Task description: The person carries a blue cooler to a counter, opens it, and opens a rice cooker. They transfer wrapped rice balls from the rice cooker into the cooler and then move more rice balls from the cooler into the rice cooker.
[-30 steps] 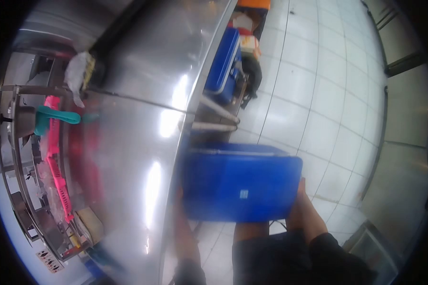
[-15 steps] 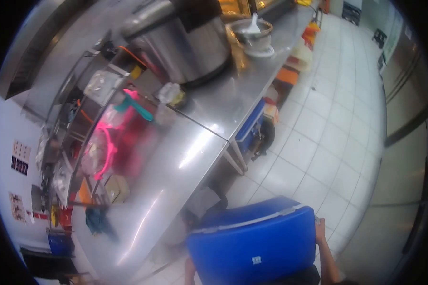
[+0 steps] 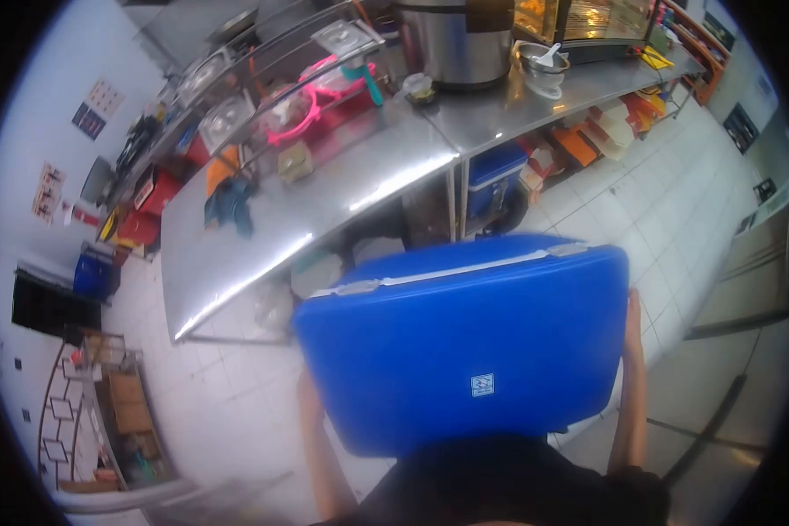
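A big blue cooler box with a pale seam strip and a small white label is held in front of my body. My left hand is against its left side, with its fingers hidden behind the box. On the opposite side, my right hand grips near the upper right corner, its fingers mostly out of sight. The box hangs above the tiled floor, just in front of a steel table.
On the steel counter stand a large cooker, a bowl with a white spoon and pink baskets. Another blue cooler and boxes sit beneath it. Steel doors are at right, a shelf at lower left.
The view has turned and levelled, showing more of the table's left end and the room. The blue box now appears higher and larger, still between both hands; more of both forearms shows.
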### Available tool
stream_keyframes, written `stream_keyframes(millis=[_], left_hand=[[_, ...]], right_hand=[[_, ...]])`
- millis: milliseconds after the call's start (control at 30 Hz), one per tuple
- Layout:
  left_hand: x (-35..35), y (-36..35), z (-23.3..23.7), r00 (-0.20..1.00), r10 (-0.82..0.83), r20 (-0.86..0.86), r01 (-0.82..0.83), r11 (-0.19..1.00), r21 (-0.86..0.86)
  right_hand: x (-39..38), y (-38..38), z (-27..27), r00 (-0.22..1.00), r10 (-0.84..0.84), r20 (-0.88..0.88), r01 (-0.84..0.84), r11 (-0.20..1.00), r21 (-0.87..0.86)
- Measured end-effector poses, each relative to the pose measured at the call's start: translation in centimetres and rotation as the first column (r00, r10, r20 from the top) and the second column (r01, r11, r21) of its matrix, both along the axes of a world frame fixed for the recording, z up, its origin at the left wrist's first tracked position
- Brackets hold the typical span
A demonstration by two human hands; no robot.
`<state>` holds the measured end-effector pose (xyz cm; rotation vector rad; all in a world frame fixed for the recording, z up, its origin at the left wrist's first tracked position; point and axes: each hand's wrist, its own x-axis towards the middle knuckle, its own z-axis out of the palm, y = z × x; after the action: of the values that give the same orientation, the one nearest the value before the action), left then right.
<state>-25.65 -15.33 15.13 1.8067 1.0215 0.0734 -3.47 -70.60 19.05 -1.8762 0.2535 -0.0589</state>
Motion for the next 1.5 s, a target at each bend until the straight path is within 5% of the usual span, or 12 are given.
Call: stream_keyframes(millis=[67, 133, 533, 633, 700, 933, 1100, 1167, 1267, 1367, 1433, 1500], left_hand=[[-2.5, -1.8, 0.6, 0.996, 0.0, 0.084, -0.007, 0.997, 0.079], [-3.3, -3.4, 2.3, 0.986, -0.014, 0.164, -0.013, 0.987, 0.159], [0.1, -4.7, -0.4, 0.773, 0.33, 0.542, -0.274, 0.944, -0.185], [1.9, -4.2, 0.0, 0.67, 0.523, 0.527, -0.363, 0.85, -0.381], [2.5, -2.9, 0.2, 0.914, 0.246, 0.322, -0.256, 0.967, -0.013], [4.3, -1.4, 0.2, 0.934, 0.294, 0.204, -0.284, 0.956, -0.074], [4.4, -1.9, 0.2, 0.983, 0.125, -0.131, -0.104, 0.983, 0.152], [3.5, -0.1, -2.7, 0.975, 0.202, -0.092, -0.207, 0.977, -0.048], [3.1, 0.9, -5.7, 0.985, 0.084, -0.148, -0.052, 0.976, 0.21], [3.4, 1.5, -4.2, 0.983, 0.153, -0.103, -0.139, 0.981, 0.132], [3.4, 0.6, -1.9, 0.981, 0.194, -0.008, -0.193, 0.98, 0.045], [2.7, 0.0, 0.8, 0.97, 0.237, 0.043, -0.236, 0.971, -0.04]], right_hand=[[-0.1, 0.1, 1.4, 0.998, 0.054, 0.023, -0.052, 0.995, -0.088], [0.0, 0.1, 1.5, 0.956, 0.059, 0.286, -0.02, 0.99, -0.137], [7.9, 6.2, 2.3, 0.92, 0.152, 0.361, -0.179, 0.983, 0.043], [10.7, 7.1, -0.2, 0.911, 0.206, 0.356, -0.232, 0.972, 0.031], [12.2, 7.7, -0.5, 0.927, 0.216, 0.305, -0.228, 0.974, 0.003], [14.8, 7.5, -4.3, 0.982, 0.186, 0.044, -0.188, 0.981, 0.043], [14.3, 5.7, -8.3, 0.979, 0.202, -0.02, -0.201, 0.979, 0.03], [14.4, 5.9, -9.1, 0.979, 0.201, -0.03, -0.201, 0.98, 0.009], [15.0, 7.7, -8.6, 0.988, 0.157, -0.008, -0.156, 0.987, 0.032], [14.1, 9.1, -6.0, 0.979, 0.178, -0.096, -0.163, 0.976, 0.142], [14.1, 8.8, -5.9, 0.978, 0.206, -0.012, -0.207, 0.973, -0.1], [14.1, 9.3, -4.1, 0.975, 0.218, 0.044, -0.214, 0.973, -0.081]])
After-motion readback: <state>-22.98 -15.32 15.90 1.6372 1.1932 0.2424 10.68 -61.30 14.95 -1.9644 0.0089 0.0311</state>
